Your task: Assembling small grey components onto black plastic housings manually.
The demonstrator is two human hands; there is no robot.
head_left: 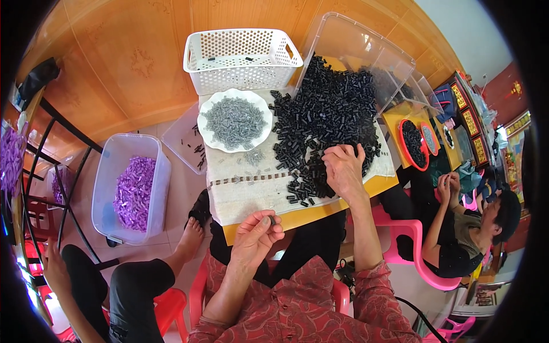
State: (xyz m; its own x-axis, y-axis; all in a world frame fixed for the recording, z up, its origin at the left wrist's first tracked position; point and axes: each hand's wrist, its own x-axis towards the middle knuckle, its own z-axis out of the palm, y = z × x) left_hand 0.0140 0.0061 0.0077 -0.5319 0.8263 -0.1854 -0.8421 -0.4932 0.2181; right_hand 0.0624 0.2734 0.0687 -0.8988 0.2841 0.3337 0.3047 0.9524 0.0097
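My left hand (258, 236) is raised just off the table's near edge, thumb and fingertips pinched together. Whatever is between them is too small to make out. On the right, my right hand (345, 174) is at the near side of a large heap of small black cylindrical pieces (331, 108), its fingers bent down among them; the fingertips are partly hidden. The heap spills from a clear plastic bin (366, 35) tipped on its side. Left of it, a white scalloped plate (205, 132) holds many small clear pieces (234, 121), with a few more on the cloth (240, 200).
A white perforated basket (243, 77) stands at the back. On the floor at left is a translucent tub (103, 194) of purple pieces (137, 194), beside a black metal frame (57, 117). One person sits at left; another, at right, uses a pink chair (420, 251) near red trays (420, 167).
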